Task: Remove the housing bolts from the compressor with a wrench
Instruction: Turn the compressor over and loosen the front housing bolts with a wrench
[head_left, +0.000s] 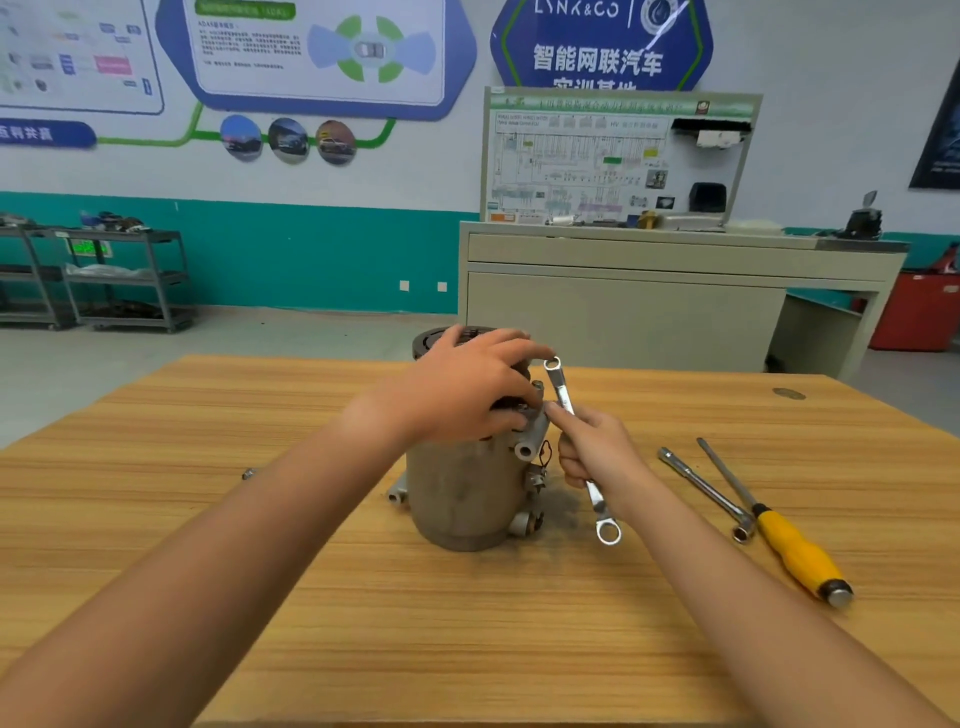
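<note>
A grey cylindrical compressor (462, 493) stands upright in the middle of the wooden table (363, 597). My left hand (467, 387) lies over its top, fingers curled around the upper housing. A bolt head (537, 385) shows just past my fingertips. My right hand (597, 449) grips the middle of a silver double ring wrench (563, 395), held beside the compressor's right side. The wrench's upper ring sits near the top rim, its lower ring (608, 532) hangs above the table. Much of the compressor's top is hidden under my left hand.
To the right lie a yellow-handled screwdriver (795, 551) and an L-shaped socket wrench (701, 488). A small loose bolt (248, 473) rests on the table at left. A beige cabinet (649, 301) and metal shelving carts (119, 275) stand behind.
</note>
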